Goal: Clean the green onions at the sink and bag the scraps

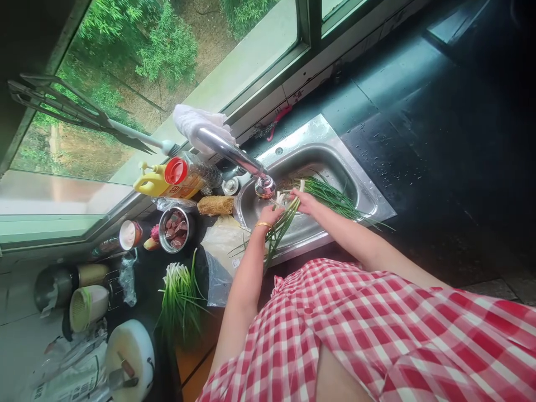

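Red-and-white checked fabric (377,340) fills the bottom of the view, closest to the camera, with both bare forearms reaching out past it to the steel sink (368,192) set in the dark countertop (439,156). Left hand (270,215), the one with the gold bangle (263,225) on its wrist, is curled loosely around a small bunch of green onions (282,226); the white root ends poke up by the fingers near the tap base, and the green tops trail down over the sink's front rim, so the long axis runs roughly from the tap toward the person. Right hand (305,202) is closed around the same bunch just beside the left, fingers wrapped tight enough that I can't see a gap. A second lot of greens (335,198) lies in the basin, stretching from the right hand toward the sink's right edge. The chrome faucet (234,153) arches over the sink's left corner with a white cloth (196,123) draped on it. On the counter left of the sink: another pile of green onions (180,296), a loofah scrubber (215,205), a yellow bottle with a red cap (171,176), and a small steel bowl of reddish pieces (175,229).
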The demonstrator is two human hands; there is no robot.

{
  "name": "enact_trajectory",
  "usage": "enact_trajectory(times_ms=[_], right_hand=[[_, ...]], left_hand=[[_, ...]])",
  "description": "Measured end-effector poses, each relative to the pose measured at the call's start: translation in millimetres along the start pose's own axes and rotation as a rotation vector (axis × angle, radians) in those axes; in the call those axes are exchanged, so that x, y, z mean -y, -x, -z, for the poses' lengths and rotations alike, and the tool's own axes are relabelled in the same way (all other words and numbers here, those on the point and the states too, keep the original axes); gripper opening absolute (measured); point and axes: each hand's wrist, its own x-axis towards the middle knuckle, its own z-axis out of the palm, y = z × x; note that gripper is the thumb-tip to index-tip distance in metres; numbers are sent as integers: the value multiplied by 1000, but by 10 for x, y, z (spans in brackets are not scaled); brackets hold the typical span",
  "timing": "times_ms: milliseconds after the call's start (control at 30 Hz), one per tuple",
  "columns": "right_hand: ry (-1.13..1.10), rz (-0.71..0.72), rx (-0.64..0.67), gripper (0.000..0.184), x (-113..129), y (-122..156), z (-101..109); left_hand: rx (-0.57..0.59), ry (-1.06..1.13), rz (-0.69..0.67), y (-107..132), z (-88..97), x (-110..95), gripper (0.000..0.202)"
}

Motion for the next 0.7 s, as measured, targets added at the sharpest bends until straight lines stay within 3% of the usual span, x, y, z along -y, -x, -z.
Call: enact_trajectory(times_ms=[100, 267, 333, 467, 600, 700], right_hand=[[17, -89, 57, 26, -2, 47, -18], [-15, -7, 152, 10, -117, 151, -78], [22, 29, 83, 8, -121, 145, -56], [55, 48, -137, 22, -49, 77, 13], [-49, 11, -81, 25, -10, 31, 13], [-101, 17, -59, 15, -9, 17, -1]], left_hand=[[-71, -13, -87, -63, 6, -4, 26], [-54, -38, -163, -98, -136, -25, 29], [-4, -23, -145, -80, -172, -37, 27], [56, -25, -56, -36, -132, -83, 21], [55, 87, -10, 7, -52, -130, 26], [87, 120, -5, 58, -43, -134, 27]])
